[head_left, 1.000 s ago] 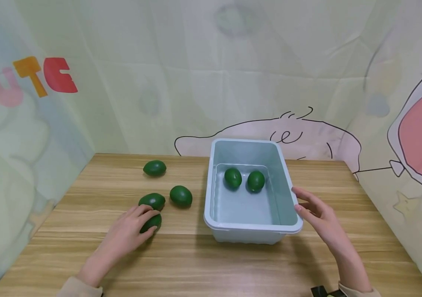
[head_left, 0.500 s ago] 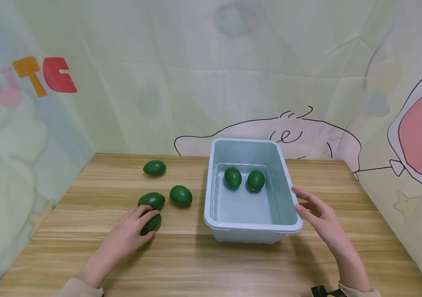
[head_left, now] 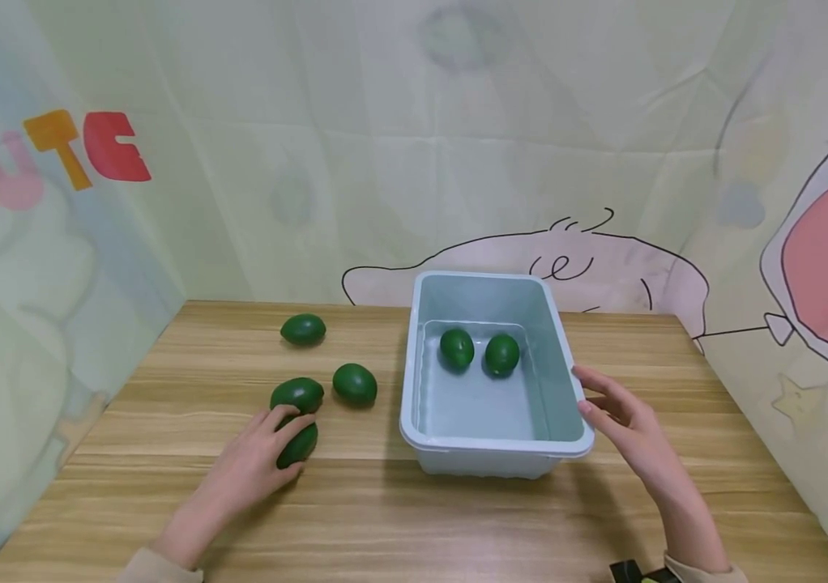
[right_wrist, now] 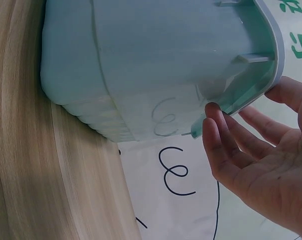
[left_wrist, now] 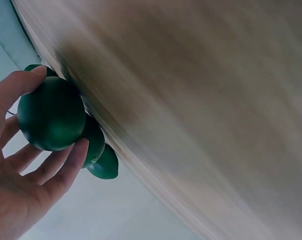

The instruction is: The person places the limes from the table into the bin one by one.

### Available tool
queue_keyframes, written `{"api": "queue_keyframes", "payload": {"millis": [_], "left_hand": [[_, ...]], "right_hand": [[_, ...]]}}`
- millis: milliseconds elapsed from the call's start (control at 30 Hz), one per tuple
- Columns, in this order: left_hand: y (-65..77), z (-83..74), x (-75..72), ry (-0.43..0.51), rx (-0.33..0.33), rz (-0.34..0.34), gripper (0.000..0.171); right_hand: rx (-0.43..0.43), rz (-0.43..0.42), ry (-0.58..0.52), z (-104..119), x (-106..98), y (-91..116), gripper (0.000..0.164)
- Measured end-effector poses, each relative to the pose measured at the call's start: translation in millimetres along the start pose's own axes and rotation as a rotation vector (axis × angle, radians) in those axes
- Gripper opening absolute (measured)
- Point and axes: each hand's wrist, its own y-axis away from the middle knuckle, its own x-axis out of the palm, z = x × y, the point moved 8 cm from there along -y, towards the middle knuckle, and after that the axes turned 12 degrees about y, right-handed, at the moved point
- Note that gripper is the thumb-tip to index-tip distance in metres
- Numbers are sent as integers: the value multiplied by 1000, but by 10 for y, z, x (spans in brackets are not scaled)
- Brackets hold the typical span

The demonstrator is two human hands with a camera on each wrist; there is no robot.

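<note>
In the head view my left hand (head_left: 249, 457) holds a dark green oval fruit (head_left: 300, 445) by its sides, low over the wooden table. The left wrist view shows the thumb on one side of this smooth, glossy fruit (left_wrist: 53, 114) and bent fingers on the other. A second green fruit (head_left: 297, 394) lies right beside it, close to the fingertips. My right hand (head_left: 629, 421) is at the right side of a pale blue plastic bin (head_left: 494, 446), its thumb and index fingertips at the rim. Seen from the right wrist, the fingers are loosely bent along the bin's outer edge.
Two more green fruits, one nearer (head_left: 355, 385) and one farther (head_left: 303, 330), lie on the wooden table (head_left: 356, 526) left of the bin. Inside the bin sit two others, a left one (head_left: 457, 350) and a right one (head_left: 502, 355). A printed curtain (head_left: 297, 210) hangs behind.
My left thumb and fingers have shifted slightly around the fruit, which has turned a little and shows more of its side. The right hand and the bin stay still.
</note>
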Motion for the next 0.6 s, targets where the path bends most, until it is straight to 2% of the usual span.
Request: {"api": "queue_keyframes", "payload": {"millis": [600], "left_hand": [[3, 9, 27, 5, -3, 24, 60]], "right_hand": [[-2, -2, 2, 13, 1, 0, 49]]}}
